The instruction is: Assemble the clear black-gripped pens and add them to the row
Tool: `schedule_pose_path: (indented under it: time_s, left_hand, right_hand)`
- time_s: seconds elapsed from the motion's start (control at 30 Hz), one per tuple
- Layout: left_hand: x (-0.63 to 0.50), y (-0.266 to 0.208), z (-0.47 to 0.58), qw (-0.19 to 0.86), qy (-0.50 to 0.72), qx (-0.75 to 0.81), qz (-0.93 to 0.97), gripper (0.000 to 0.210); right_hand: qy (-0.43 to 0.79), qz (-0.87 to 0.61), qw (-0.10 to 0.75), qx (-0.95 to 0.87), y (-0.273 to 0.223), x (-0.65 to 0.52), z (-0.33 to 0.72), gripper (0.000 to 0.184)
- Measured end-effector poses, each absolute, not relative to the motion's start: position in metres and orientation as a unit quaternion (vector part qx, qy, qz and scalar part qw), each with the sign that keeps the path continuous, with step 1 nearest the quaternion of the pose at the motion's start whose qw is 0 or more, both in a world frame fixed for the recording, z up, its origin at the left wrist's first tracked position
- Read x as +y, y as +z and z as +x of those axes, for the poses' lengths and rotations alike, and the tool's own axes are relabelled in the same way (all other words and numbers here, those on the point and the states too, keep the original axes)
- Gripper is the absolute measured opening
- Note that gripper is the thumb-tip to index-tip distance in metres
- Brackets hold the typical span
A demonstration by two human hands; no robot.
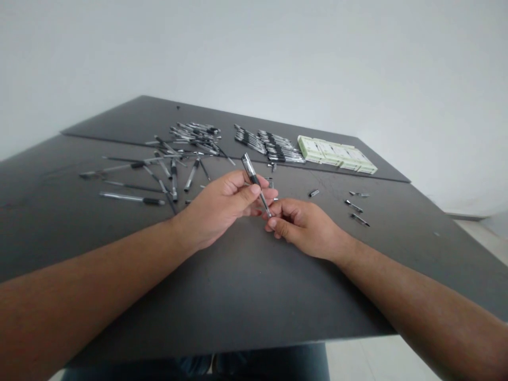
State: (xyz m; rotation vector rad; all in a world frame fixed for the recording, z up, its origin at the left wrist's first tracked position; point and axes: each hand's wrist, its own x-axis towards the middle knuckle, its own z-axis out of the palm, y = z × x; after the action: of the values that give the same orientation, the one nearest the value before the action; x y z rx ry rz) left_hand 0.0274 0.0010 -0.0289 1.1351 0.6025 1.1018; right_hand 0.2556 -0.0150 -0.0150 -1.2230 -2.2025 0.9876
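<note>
Flanking pen (pixel 254 180): loose pens (pixel 166 169), green boxes (pixel 337 154).

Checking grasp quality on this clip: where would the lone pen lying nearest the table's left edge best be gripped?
Probably at mid-barrel of the lone pen, coming from above: it lies flat on the table with clear space on both long sides, apart from its neighbours.

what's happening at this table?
A person holds one pen in both hands: the left hand grips its barrel and the right hand pinches its lower tip. Loose pens and parts are scattered on the dark table, with a neater pile of pens beside pale green boxes at the back.
</note>
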Motion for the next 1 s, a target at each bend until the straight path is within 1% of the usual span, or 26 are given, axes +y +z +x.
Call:
schedule_pose_path:
  time_s: [0.1, 0.2, 0.27, 0.4, 0.5, 0.63, 0.8, 1.0]
  left_hand:
    - [0.003, -0.031, 0.026, 0.643, 0.449, 0.328, 0.526, 0.029]
    - [0.007, -0.036, 0.027, 0.604, 0.358, 0.391, 0.595, 0.021]
    - [0.008, -0.038, 0.028, 0.558, 0.301, 0.407, 0.657, 0.014]
    - [0.008, -0.038, 0.029, 0.482, 0.276, 0.405, 0.726, 0.012]
    - [0.007, -0.035, 0.028, 0.449, 0.27, 0.407, 0.748, 0.013]
    - [0.005, -0.03, 0.027, 0.415, 0.254, 0.408, 0.773, 0.012]
    - [0.004, -0.027, 0.026, 0.397, 0.239, 0.408, 0.786, 0.013]
    - [0.006, -0.032, 0.027, 0.389, 0.249, 0.39, 0.797, 0.016]
  right_hand:
    - [0.303, -0.463, 0.234, -0.8, -0.011, -0.012, 0.261, 0.018]
    - [0.19, -0.488, 0.262, -0.811, -0.004, -0.005, 0.274, 0.022]
    - [0.112, -0.514, 0.261, -0.81, 0.002, 0.005, 0.286, 0.023]
    - [0.016, -0.579, 0.192, -0.793, 0.013, 0.039, 0.295, 0.025]
    - [-0.017, -0.576, 0.104, -0.81, 0.019, 0.075, 0.28, 0.03]
    - [-0.121, -0.572, 0.004, -0.811, 0.018, 0.129, 0.241, 0.038]
    - [-0.12, -0.583, -0.033, -0.803, 0.006, 0.183, 0.203, 0.034]
    - [-0.113, -0.609, -0.034, -0.784, -0.005, 0.212, 0.191, 0.033]
